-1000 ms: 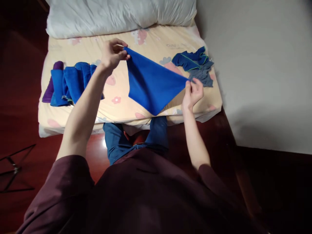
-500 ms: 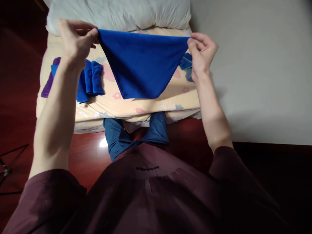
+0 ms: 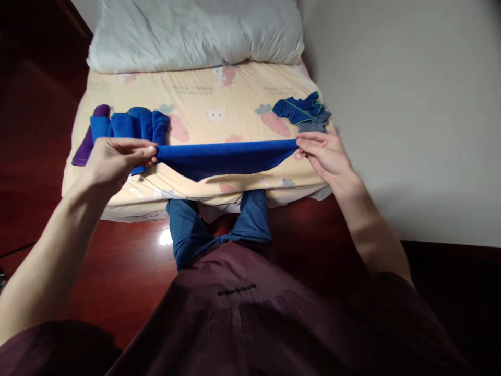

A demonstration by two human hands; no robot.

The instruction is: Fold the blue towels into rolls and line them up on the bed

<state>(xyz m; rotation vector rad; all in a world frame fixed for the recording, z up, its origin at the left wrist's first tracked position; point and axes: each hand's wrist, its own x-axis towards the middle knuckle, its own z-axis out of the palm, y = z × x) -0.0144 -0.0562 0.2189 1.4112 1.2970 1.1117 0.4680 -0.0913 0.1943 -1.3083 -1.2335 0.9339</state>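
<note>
The left hand (image 3: 115, 162) and the right hand (image 3: 326, 156) each have their fingers pinched shut on one end of a blue cloth (image 3: 227, 156). It is stretched between them over the near edge of the bed (image 3: 203, 102). Folded cloths (image 3: 131, 125) lie just beyond the left fingers, and a crumpled cloth (image 3: 303, 110) lies just beyond the right.

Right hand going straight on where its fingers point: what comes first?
Past the blue cloth the right hand pinches, probably the bed sheet; crumpled garment lies aside. Depth unclear.

Blue cloth (image 3: 227, 156) corners hidden in fingers (image 3: 151, 151); pillow (image 3: 195, 31) cut by top edge.
</note>
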